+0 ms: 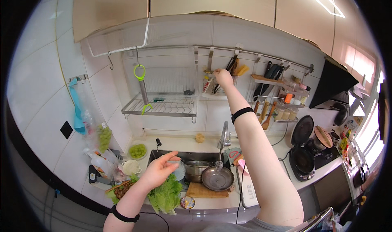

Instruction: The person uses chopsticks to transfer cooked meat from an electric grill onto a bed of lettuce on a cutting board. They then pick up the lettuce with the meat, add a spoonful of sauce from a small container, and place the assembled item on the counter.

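My right hand (223, 77) is raised to the wire utensil holder (214, 96) hanging on the wall rail. Its fingers are curled closed among dark, slim utensils (232, 63), and what they grip is hidden. Lower down, my left hand (160, 172) is open and holds nothing, fingers stretched toward the sink (154, 155). Under and beside it lies leafy green lettuce (165, 195). A metal pot (195, 172) stands in the sink, partly behind a frying pan (218, 179) that sits below the faucet (223, 136).
A wooden board (202, 191) lies at the sink's front edge, near a small round tin (187, 202). A bowl of green grapes (137, 151) stands left of the sink. A dish rack (163, 108) hangs above. On the right are a white board (248, 189) and an opened electric griddle (302, 160).
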Available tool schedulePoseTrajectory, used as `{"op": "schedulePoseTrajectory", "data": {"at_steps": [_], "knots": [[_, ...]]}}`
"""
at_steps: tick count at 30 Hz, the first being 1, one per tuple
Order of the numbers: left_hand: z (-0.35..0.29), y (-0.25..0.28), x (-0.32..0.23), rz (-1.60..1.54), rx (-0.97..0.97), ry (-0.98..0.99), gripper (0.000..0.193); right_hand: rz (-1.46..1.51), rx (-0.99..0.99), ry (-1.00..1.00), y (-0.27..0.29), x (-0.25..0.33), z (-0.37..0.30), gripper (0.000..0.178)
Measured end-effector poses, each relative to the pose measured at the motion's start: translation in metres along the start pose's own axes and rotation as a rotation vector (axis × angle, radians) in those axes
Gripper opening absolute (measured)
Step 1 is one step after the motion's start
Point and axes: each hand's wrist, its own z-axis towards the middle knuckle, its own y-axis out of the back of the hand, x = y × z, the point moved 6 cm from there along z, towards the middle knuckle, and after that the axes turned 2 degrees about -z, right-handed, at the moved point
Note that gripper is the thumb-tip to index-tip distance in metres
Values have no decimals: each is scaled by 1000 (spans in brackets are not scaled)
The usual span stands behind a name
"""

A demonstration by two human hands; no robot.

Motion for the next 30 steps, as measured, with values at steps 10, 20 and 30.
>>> {"op": "schedulePoseTrajectory", "data": {"at_steps": [10,20,30], "knots": [[1,12,28,1,-91,102,51,-129,188,-35,-62,-24,53,28],[2,41,43,-24,-186,31,47,229,-578,129,68,54,-14,22],[-57,64,108,-254,-136,114,52,950,504,-141,-45,148,-355,20]]}}
